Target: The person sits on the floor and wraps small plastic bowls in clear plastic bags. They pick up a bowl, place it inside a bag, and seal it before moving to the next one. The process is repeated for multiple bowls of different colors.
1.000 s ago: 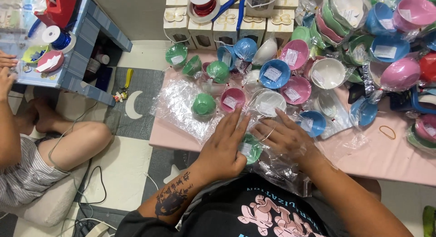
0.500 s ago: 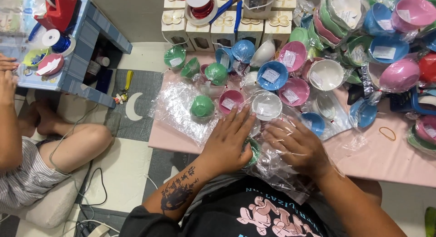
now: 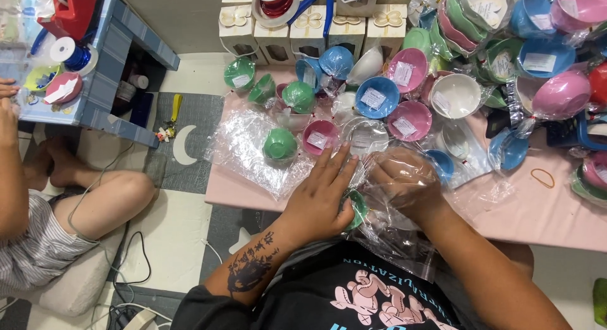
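The left hand (image 3: 319, 197) lies palm down at the near edge of the pink bench (image 3: 544, 210), fingers spread and pressing flat on a clear plastic bag (image 3: 386, 235), with the thumb side touching the rim of a small green bowl (image 3: 358, 208) that peeks out between the two hands. The right hand (image 3: 401, 184) sits just beside it, inside or under the clear film, fingers curled around the wrap; how firmly it grips cannot be told through the plastic.

The step in hand looks like wrapping: the green bowl is being worked into the bag, held at the bench edge close to the person's body. The next move probably calls for the left hand to keep the film taut while the right pushes the bowl fully in, without tearing the thin plastic.

Both forearms reach forward from the body, elbows low, the wrists nearly level with the bench.

Further out lie a loose plastic sheet (image 3: 243, 146), a capped green bowl (image 3: 279, 144) and a pink bowl (image 3: 318, 138), each already wrapped.
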